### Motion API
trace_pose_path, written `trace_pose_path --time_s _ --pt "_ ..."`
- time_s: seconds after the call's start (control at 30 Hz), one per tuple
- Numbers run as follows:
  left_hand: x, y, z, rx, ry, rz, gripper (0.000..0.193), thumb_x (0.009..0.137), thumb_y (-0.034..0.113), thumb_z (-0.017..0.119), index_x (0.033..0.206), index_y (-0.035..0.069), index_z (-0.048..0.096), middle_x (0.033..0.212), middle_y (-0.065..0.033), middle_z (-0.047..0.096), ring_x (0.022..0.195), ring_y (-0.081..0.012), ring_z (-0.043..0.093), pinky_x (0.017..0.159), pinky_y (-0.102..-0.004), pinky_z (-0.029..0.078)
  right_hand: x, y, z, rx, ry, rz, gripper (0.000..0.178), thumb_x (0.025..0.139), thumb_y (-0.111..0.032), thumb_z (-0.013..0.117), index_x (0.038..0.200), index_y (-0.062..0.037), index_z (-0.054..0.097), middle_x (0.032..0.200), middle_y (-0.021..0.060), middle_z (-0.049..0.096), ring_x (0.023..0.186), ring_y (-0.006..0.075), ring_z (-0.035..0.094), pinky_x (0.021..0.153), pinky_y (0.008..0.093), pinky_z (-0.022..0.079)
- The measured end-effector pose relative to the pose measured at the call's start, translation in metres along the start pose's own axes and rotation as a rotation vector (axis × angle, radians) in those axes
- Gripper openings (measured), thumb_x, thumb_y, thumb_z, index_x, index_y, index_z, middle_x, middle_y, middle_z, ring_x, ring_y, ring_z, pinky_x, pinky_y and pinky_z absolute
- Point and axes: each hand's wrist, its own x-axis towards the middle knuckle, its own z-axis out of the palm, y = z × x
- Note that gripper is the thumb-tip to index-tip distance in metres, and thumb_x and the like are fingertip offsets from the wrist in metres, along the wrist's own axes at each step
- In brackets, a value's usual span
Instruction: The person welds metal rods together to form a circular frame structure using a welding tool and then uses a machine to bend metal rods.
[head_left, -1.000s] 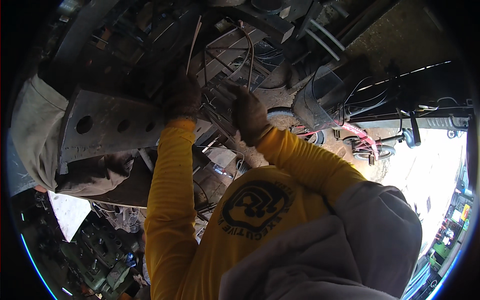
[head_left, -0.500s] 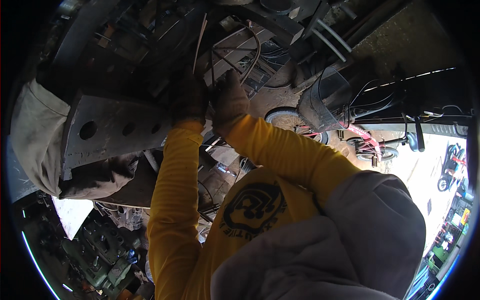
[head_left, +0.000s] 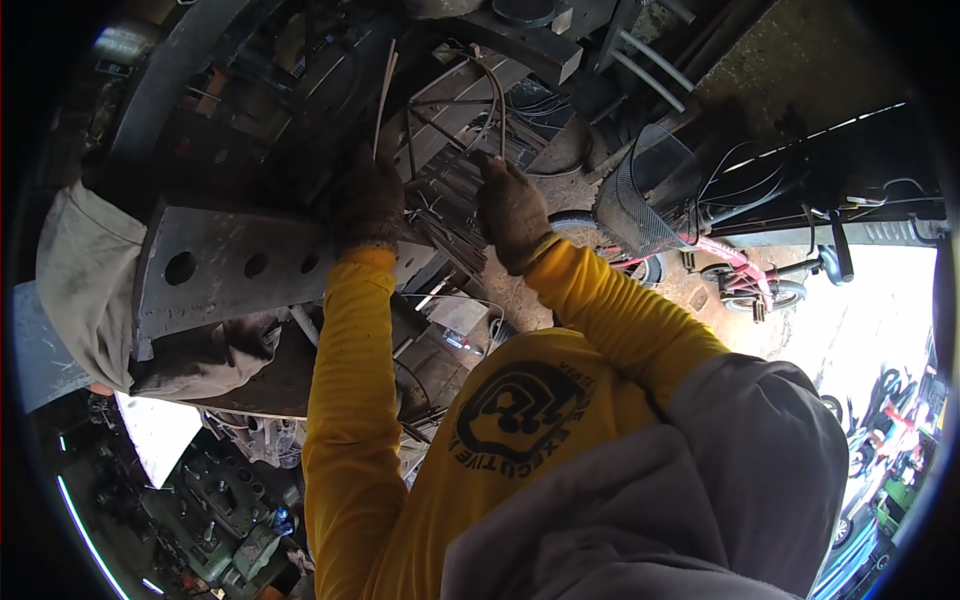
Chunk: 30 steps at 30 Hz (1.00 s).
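Observation:
My left hand [head_left: 370, 205], in a dark work glove, reaches forward past the end of a thick steel plate with round holes [head_left: 235, 268]. Its fingers are lost in shadow; a pair of thin rods [head_left: 386, 95] rises just beyond them, and whether I hold these cannot be told. My right hand [head_left: 514, 212], gloved too, is at the right of it, apart from it. Its fingers are curled together, and a small dark thing at their tips is too unclear to name. Between the hands lies a bundle of thin metal rods [head_left: 450, 235]. A bent thin-bar frame [head_left: 440, 103] stands beyond.
A grey cloth [head_left: 90, 280] drapes over the plate's left end. At the right stands a red bicycle [head_left: 735, 262] with a black mesh basket [head_left: 655, 195]. Heavy steel bars [head_left: 530, 45] lie at the far side. Green machinery [head_left: 205, 520] is at the lower left.
My right hand has moved right, away from my left hand, uncovering the rods between them. The left hand stays near the plate's end. The view has shifted slightly.

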Motion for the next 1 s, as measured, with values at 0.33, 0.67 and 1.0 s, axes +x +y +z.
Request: trace_pose_path --time_s 0.33,0.67,1.0 --pt "0.002 -0.012 0.014 -0.021 0.139 0.148 0.031 0.100 0.036 0.051 0.118 0.012 0.058 0.111 -0.0207 0.065 0.102 -0.0419 0.065 0.086 -0.0492 0.054 0.004 -0.037 0.052 1.066 0.222 0.320 0.047 0.101 -0.047 0.047 0.122 -0.0059 0.056 0.103 0.0100 0.065 0.089 0.0242 0.065 0.082 0.0408 0.052" --pt "0.005 -0.018 0.011 -0.012 0.172 0.189 0.040 0.102 0.044 0.047 0.116 0.009 0.061 0.117 -0.0208 0.065 0.108 -0.0410 0.064 0.091 -0.0488 0.051 0.004 -0.043 0.037 0.942 0.213 0.091 0.049 0.102 -0.047 0.043 0.118 -0.0033 0.058 0.098 0.0154 0.066 0.088 0.0257 0.067 0.079 0.0384 0.055" --pt "0.003 -0.015 0.014 -0.019 0.158 0.156 0.036 0.102 0.042 0.050 0.116 0.011 0.061 0.113 -0.0216 0.063 0.104 -0.0408 0.064 0.087 -0.0488 0.053 0.021 -0.055 0.010 0.946 0.170 0.375 0.040 0.099 -0.035 0.057 0.128 -0.0082 0.054 0.082 0.0069 0.055 0.070 0.0166 0.057 0.067 0.0323 0.050"
